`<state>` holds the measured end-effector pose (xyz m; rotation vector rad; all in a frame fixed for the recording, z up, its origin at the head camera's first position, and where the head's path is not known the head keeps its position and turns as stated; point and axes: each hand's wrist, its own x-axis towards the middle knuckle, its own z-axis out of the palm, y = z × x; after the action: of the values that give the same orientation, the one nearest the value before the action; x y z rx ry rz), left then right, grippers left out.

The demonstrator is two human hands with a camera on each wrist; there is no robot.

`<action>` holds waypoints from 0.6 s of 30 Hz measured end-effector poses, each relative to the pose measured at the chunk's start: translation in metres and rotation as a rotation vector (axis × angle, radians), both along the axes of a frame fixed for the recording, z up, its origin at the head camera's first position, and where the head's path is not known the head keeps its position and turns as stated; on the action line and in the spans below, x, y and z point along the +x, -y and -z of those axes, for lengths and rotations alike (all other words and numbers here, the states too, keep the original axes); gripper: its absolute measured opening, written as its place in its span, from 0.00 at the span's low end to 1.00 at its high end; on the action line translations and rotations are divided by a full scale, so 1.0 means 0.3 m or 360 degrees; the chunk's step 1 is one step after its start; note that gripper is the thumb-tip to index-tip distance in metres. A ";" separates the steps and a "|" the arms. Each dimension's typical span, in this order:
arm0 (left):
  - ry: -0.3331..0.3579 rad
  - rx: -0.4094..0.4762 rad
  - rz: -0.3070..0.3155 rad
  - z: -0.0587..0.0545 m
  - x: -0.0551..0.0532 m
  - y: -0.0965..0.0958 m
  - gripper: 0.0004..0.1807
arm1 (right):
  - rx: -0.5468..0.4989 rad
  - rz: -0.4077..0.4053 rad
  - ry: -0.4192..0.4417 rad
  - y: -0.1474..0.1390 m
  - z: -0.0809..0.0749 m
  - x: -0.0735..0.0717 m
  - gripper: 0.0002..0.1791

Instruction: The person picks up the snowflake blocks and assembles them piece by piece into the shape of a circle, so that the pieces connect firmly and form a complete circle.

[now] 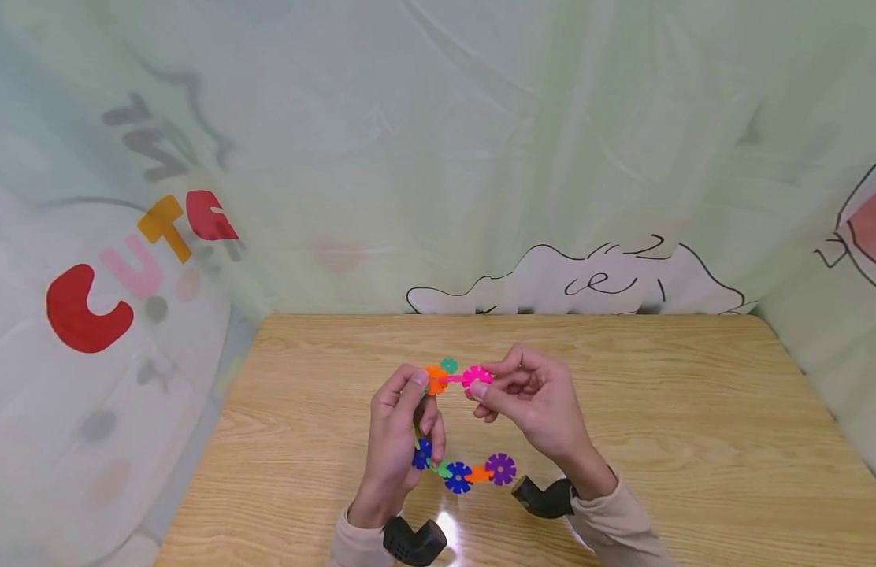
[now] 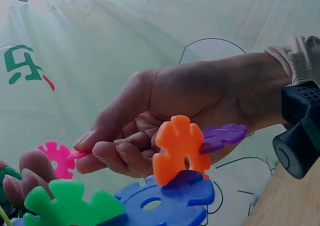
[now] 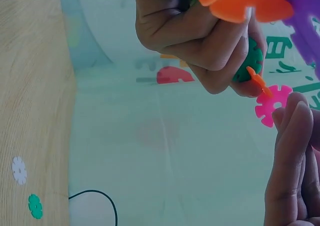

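My left hand [image 1: 395,433] grips a chain of interlocking plastic snowflake discs, thumb and fingertips on an orange disc [image 1: 436,380] at its upper end. My right hand [image 1: 537,398] pinches a pink disc [image 1: 476,379] between thumb and index finger. Another pink disc [image 2: 55,158] sits between that one and the orange disc, slotted against the orange disc's edge. A dark green disc [image 3: 252,61] shows by the left fingers. The rest of the chain loops below the left hand: a blue disc [image 1: 458,477], an orange piece [image 1: 479,474] and a purple disc [image 1: 501,469] at its end.
On the wooden table [image 1: 693,409], a teal disc [image 1: 448,365] lies beyond the hands, with a white disc [image 3: 19,170] near it. Printed curtains [image 1: 480,157] stand around the table's back and sides. Each wrist wears a black camera [image 1: 544,498].
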<state>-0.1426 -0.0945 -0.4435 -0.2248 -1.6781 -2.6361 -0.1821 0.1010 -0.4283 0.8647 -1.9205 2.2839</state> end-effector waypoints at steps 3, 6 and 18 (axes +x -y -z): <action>-0.0008 0.0000 0.0002 -0.004 0.004 0.001 0.14 | -0.0002 0.0008 0.0031 0.001 -0.002 0.001 0.09; -0.0045 -0.0028 -0.0011 -0.010 0.009 -0.001 0.15 | -0.0028 -0.0004 0.0029 0.003 -0.005 0.005 0.08; -0.0042 -0.0049 -0.0061 -0.010 0.001 -0.001 0.16 | 0.0055 0.0014 -0.0018 0.009 0.001 0.001 0.08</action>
<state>-0.1423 -0.0942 -0.4405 -0.2248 -1.6984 -2.5702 -0.1818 0.0983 -0.4285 0.8688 -1.9609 2.2427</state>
